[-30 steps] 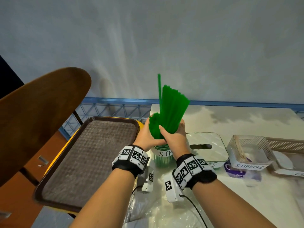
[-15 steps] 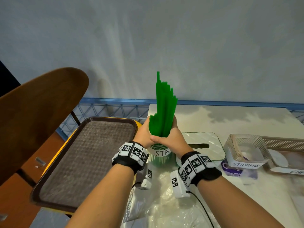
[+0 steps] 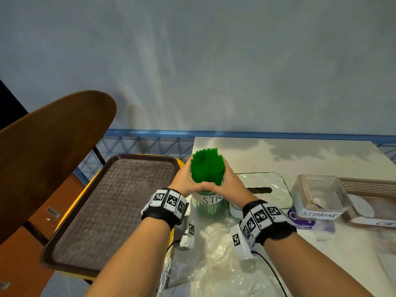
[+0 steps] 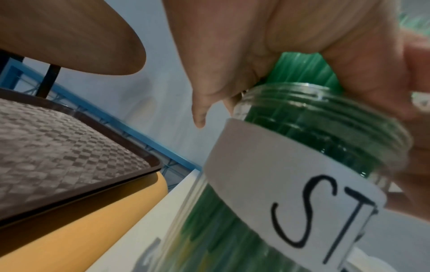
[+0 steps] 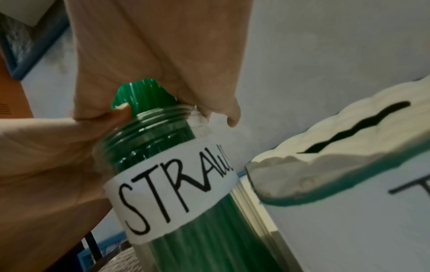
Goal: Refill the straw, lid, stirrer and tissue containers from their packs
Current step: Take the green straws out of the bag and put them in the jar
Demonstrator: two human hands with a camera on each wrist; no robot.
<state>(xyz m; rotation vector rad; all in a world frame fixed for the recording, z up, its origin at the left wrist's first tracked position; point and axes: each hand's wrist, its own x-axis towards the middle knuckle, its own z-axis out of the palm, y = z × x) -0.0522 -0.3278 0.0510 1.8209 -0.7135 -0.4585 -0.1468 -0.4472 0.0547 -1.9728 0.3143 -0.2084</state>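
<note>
Nearest thing is a crinkly clear plastic pack (image 3: 214,260) lying flat at the near edge of the bench (image 3: 300,155), right under both wrists. Just past it, the left hand (image 3: 183,181) and right hand (image 3: 230,183) are cupped around the bundle of green straws (image 3: 207,168), one on each side, thumbs meeting at the front. So the grip is both hands curled snug round the bundle, right above the mouth of the clear straw jar (image 3: 209,203). The wrist views show it better: fingers wrapped over the straws just above the threaded rim, and the jar already packed green below its white "STRAW" label. The jar stands upright near the bench's left edge. Compared with a second ago, the bundle has dropped a lot. It was sticking way up and fanned out, with one straw poking higher; now only a short, even tuft shows above the hands. To the right sits the tissue container (image 3: 265,189) with its slotted lid, then the clear box labelled STIRRERS (image 3: 317,196). Off the left edge there's a brown tray (image 3: 111,202).
</note>
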